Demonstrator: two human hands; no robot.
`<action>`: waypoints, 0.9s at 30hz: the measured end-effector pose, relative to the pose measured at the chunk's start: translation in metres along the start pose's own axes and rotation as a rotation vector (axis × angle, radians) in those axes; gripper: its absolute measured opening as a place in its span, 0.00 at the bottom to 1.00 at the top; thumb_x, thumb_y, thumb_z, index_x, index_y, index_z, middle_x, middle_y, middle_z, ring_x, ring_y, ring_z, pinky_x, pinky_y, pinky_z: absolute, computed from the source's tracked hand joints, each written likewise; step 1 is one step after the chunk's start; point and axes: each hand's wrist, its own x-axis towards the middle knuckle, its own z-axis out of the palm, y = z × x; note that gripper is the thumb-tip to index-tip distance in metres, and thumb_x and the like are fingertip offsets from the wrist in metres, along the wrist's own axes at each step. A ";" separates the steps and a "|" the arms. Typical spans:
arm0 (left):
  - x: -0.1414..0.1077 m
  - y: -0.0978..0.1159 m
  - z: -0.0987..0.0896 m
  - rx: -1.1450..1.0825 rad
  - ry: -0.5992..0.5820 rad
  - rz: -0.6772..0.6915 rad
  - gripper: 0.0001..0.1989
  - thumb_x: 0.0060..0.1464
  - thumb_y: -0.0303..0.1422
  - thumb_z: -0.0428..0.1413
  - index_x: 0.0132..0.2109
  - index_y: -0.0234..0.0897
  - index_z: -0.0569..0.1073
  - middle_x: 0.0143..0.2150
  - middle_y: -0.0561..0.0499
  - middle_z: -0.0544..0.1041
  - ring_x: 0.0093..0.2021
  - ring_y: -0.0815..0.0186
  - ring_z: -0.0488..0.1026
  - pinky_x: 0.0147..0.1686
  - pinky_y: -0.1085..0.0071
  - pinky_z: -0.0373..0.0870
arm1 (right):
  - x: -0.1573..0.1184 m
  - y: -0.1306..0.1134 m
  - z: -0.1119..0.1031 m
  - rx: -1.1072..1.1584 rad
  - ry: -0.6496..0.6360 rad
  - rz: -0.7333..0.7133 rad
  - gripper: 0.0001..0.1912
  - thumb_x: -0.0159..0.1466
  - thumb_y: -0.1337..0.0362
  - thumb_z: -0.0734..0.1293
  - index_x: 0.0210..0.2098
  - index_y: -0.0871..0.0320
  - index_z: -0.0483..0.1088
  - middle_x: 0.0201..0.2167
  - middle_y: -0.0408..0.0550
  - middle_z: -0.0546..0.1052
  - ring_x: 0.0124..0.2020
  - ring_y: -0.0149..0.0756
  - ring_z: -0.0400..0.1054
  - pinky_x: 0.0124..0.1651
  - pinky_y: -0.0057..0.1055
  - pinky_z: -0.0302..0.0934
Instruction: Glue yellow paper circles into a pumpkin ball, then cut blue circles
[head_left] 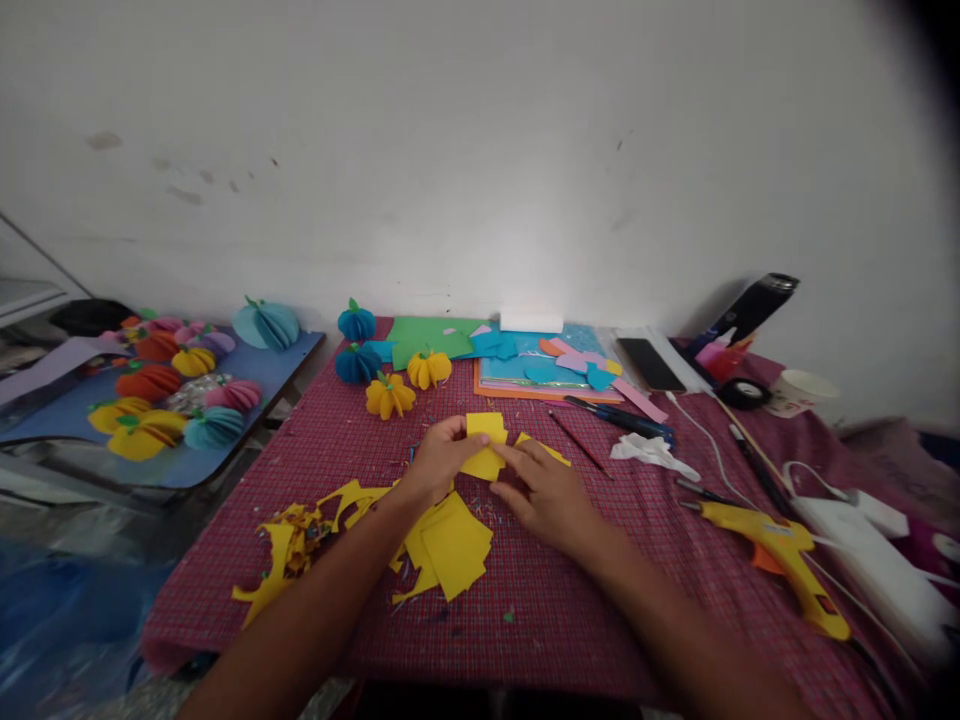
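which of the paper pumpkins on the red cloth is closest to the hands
The yellow paper pumpkin at the front of the group. The other yellow one and the two blue ones sit farther back toward the wall.

The left hand (442,462) hides part of the yellow paper (486,445).

A home craft corner: a plain wall at twelve o'clock, a checked tablecloth (570,590), paper pumpkins (390,396) at eleven, a glue gun (780,560) at four.
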 end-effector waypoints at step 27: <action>0.005 -0.004 -0.003 -0.043 0.067 0.004 0.17 0.45 0.44 0.66 0.34 0.35 0.75 0.28 0.52 0.76 0.26 0.68 0.73 0.30 0.73 0.70 | 0.005 -0.009 -0.010 0.413 0.186 0.269 0.12 0.69 0.58 0.64 0.34 0.55 0.75 0.30 0.46 0.77 0.33 0.37 0.70 0.38 0.33 0.63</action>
